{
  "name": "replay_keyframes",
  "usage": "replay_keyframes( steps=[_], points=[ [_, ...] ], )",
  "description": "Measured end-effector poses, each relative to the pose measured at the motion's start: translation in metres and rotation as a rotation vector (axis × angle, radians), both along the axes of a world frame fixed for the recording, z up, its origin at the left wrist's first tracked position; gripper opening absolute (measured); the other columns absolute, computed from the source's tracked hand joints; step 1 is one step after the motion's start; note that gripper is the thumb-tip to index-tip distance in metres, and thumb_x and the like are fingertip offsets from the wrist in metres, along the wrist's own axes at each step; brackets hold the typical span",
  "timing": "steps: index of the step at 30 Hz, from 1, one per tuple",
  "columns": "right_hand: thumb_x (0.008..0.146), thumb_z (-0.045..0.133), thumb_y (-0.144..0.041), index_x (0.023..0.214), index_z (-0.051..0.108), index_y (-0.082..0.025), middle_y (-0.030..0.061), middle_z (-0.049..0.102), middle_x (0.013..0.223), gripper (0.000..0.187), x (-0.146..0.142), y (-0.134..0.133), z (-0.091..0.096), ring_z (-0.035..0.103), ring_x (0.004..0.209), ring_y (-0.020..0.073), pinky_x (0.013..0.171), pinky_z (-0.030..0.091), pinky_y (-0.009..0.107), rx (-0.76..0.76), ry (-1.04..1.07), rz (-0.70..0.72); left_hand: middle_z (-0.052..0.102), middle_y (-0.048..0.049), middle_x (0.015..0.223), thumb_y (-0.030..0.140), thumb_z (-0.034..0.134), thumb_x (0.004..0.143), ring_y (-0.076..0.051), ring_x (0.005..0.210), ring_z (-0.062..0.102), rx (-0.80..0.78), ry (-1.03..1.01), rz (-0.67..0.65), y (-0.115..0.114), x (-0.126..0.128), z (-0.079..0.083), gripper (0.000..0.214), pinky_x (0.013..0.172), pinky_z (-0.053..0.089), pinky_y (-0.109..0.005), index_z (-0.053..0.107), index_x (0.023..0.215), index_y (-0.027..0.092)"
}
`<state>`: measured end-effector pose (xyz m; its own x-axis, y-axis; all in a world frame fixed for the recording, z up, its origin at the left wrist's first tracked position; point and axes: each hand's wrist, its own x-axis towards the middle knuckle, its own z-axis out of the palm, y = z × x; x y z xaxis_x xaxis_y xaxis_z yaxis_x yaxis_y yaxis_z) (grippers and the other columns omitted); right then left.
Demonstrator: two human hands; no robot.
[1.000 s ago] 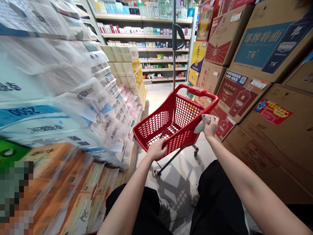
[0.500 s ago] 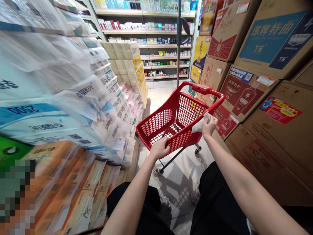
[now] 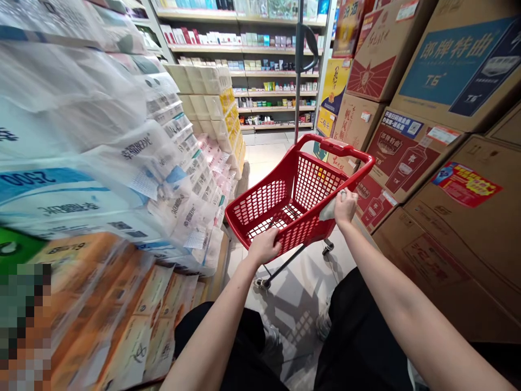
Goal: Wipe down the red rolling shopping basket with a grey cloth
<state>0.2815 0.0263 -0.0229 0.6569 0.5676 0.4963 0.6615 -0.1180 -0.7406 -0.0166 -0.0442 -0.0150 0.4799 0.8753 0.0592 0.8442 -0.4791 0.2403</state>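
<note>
A red plastic shopping cart with perforated walls stands in front of me, its handle at the far right end. My left hand is closed over the cart's near rim, thumb on top and the other fingers hidden behind the wall. Against the upper side of the cart, my right hand presses a pale cloth, its fingers closed over it. Most of the cloth is covered by the hand. A dark pole with a loop-shaped grip rises behind the cart.
Wrapped tissue packs are piled high on the left, above orange packs. Stacked cardboard cartons line the right side. Shelves of small boxed goods stand at the back. The cart's wheels rest on pale floor tiles.
My right hand has slid slightly left and down along the cart's side with the cloth, covering more of it. My left hand stays on the rim; the cart has barely shifted.
</note>
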Motion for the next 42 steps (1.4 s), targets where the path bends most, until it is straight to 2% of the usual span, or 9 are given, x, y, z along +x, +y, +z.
replay_keyframes(
  steps=[5,15,17,22,27,31,34,39,42],
  points=[
    [0.081,0.043,-0.025,0.118,0.060,-0.009,0.0147,0.053,0.108,0.043,-0.036,-0.011,-0.010,0.054,0.098,0.0219,0.095,0.038,0.034,-0.006,0.143,0.073,0.063,-0.0042,0.099,0.022,0.042,0.078,-0.021,0.088,0.061,-0.009,0.002,0.009,-0.003,0.003,0.000,0.017,0.069,0.043,-0.030,0.050,0.093,0.023],
    [0.085,0.040,-0.024,0.122,0.057,-0.010,0.0163,0.048,0.115,0.043,-0.137,-0.065,-0.047,0.050,0.111,0.0221,0.102,0.035,0.034,-0.017,0.295,0.302,0.063,-0.0050,0.108,0.020,0.042,0.077,-0.023,0.096,0.060,-0.084,-0.034,0.034,-0.002,0.003,0.000,0.027,0.076,0.043,-0.030,0.054,0.102,0.022],
    [0.085,0.040,-0.023,0.123,0.056,-0.012,0.0147,0.049,0.115,0.043,-0.138,-0.074,-0.052,0.050,0.112,0.0206,0.103,0.035,0.033,-0.005,0.273,0.371,0.064,-0.0043,0.106,0.023,0.039,0.079,-0.022,0.096,0.060,-0.125,-0.093,0.039,0.002,0.000,0.001,0.026,0.078,0.043,-0.030,0.057,0.099,0.022],
    [0.080,0.046,-0.020,0.118,0.059,-0.019,0.0091,0.057,0.116,0.040,-0.111,-0.097,-0.074,0.053,0.111,0.0185,0.100,0.038,0.032,-0.059,0.209,0.727,0.065,-0.0021,0.100,0.026,0.028,0.084,-0.020,0.093,0.058,-0.233,-0.286,0.062,0.010,-0.006,0.001,0.036,0.079,0.043,-0.028,0.062,0.096,0.022],
    [0.082,0.043,-0.025,0.120,0.054,-0.012,0.0142,0.058,0.116,0.042,-0.086,-0.083,-0.088,0.052,0.111,0.0215,0.099,0.038,0.035,-0.020,0.291,0.313,0.066,-0.0021,0.101,0.029,0.028,0.083,-0.020,0.092,0.058,-0.243,-0.299,0.096,0.010,-0.003,0.002,0.040,0.079,0.042,-0.029,0.064,0.097,0.021],
    [0.083,0.043,-0.026,0.115,0.060,-0.010,0.0160,0.059,0.108,0.039,-0.079,-0.054,-0.080,0.055,0.103,0.0237,0.096,0.039,0.035,-0.104,0.220,0.241,0.067,-0.0019,0.099,0.029,0.029,0.083,-0.020,0.092,0.058,-0.240,-0.269,0.106,0.008,0.000,0.002,0.039,0.079,0.042,-0.029,0.064,0.097,0.022],
    [0.084,0.043,-0.026,0.112,0.063,-0.012,0.0155,0.058,0.106,0.038,-0.078,-0.052,-0.078,0.056,0.097,0.0239,0.091,0.041,0.034,-0.214,0.133,0.249,0.067,-0.0015,0.100,0.030,0.030,0.083,-0.020,0.092,0.059,-0.235,-0.238,0.126,0.008,0.000,0.002,0.036,0.078,0.041,-0.029,0.062,0.098,0.024],
    [0.082,0.050,-0.029,0.107,0.067,-0.020,0.0077,0.060,0.101,0.031,-0.076,-0.085,-0.083,0.059,0.087,0.0190,0.081,0.044,0.028,-0.326,-0.027,0.575,0.066,-0.0025,0.098,0.031,0.030,0.084,-0.021,0.090,0.059,-0.200,-0.196,0.133,0.011,0.000,0.001,0.032,0.072,0.040,-0.029,0.060,0.091,0.023],
    [0.084,0.048,-0.031,0.113,0.062,-0.021,0.0066,0.062,0.104,0.034,-0.080,-0.092,-0.079,0.058,0.093,0.0187,0.084,0.043,0.028,-0.248,0.030,0.501,0.066,-0.0021,0.097,0.031,0.030,0.084,-0.020,0.089,0.059,-0.192,-0.188,0.131,0.010,0.000,0.001,0.031,0.072,0.040,-0.028,0.059,0.088,0.023]
  ],
)
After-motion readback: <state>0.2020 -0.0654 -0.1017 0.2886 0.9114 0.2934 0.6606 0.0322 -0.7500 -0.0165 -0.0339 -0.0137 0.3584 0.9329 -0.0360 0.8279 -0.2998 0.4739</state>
